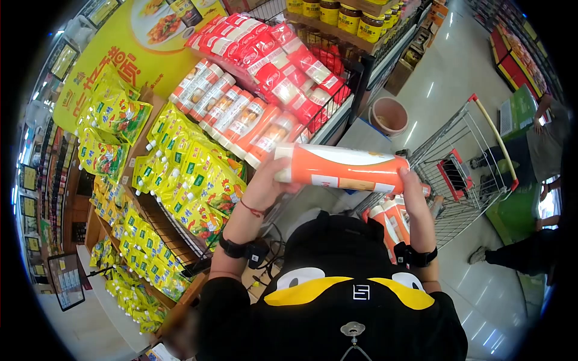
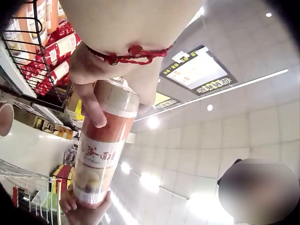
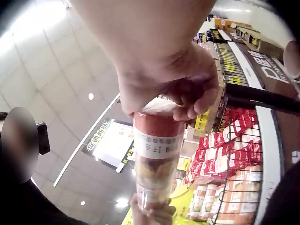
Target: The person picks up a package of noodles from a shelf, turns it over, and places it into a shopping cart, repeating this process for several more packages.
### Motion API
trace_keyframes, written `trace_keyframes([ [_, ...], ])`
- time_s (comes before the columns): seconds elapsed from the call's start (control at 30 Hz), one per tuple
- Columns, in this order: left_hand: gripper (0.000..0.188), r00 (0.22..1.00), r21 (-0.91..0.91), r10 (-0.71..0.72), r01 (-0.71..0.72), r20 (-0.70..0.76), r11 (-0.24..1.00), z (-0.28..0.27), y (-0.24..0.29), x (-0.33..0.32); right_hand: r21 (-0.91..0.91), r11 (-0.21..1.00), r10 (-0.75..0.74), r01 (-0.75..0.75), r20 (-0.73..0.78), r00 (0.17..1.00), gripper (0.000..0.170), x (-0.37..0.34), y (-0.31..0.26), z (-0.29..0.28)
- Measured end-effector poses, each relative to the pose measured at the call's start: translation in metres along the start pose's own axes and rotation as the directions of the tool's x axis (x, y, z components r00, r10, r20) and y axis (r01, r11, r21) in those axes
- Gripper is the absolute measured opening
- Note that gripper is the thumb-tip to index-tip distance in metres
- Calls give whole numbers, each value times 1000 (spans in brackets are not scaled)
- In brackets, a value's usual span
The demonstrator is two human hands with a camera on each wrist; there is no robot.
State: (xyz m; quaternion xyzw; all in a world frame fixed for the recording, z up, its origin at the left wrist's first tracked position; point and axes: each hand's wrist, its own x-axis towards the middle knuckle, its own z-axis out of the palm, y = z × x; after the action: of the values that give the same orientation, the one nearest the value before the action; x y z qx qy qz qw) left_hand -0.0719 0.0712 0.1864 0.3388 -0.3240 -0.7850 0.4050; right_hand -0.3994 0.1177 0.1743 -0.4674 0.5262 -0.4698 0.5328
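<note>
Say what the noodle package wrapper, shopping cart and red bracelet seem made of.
Noodle package wrapper: probably glossy plastic film, given its bright reflections and crinkled end. Shopping cart: likely silvery metal, from its slim wire grid. Red bracelet: perhaps matte braided cord; knotted lumps show.

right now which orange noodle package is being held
The noodle package gripped at both ends by left hand and right hand; the other noodle packages lie unheld.

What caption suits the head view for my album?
Left hand and right hand grip an orange-and-white package near yellow bags.
</note>
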Motion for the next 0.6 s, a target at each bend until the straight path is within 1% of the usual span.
trace_keyframes([
  [0.03,50,1000,36,15,-15,-4,999,4,3,-3,59,997,-48,51,-45,998,52,0,4,4],
  [0.1,51,999,108,43,-41,-11,993,15,10,-9,168,984,80,-60,-116,990,51,1,4,9],
  [0.13,50,1000,124,15,-17,18,992,14,11,-9,224,968,147,-112,-147,978,50,1,3,10],
  [0.2,50,996,158,-39,27,74,987,12,13,-6,168,981,111,-100,-55,992,48,4,0,-1],
  [0.23,51,995,143,-79,70,59,987,10,13,-5,142,986,92,-90,-9,996,48,6,-3,-5],
  [0.3,54,986,113,-161,156,37,981,6,9,-1,136,988,68,-73,35,997,46,11,-9,-10],
  [0.37,56,987,110,-158,161,-31,981,14,9,2,110,993,33,-40,66,997,44,17,-11,-17],
  [0.4,57,986,108,-156,162,-65,981,17,9,4,97,994,51,-53,26,998,45,18,-17,-12],
  [0.5,59,968,136,-241,248,-69,959,8,8,9,110,994,25,-16,-82,996,46,26,-17,-4],
  [0.6,63,942,116,-305,321,-138,940,13,8,15,192,981,18,-4,-69,997,47,30,-28,1],
])
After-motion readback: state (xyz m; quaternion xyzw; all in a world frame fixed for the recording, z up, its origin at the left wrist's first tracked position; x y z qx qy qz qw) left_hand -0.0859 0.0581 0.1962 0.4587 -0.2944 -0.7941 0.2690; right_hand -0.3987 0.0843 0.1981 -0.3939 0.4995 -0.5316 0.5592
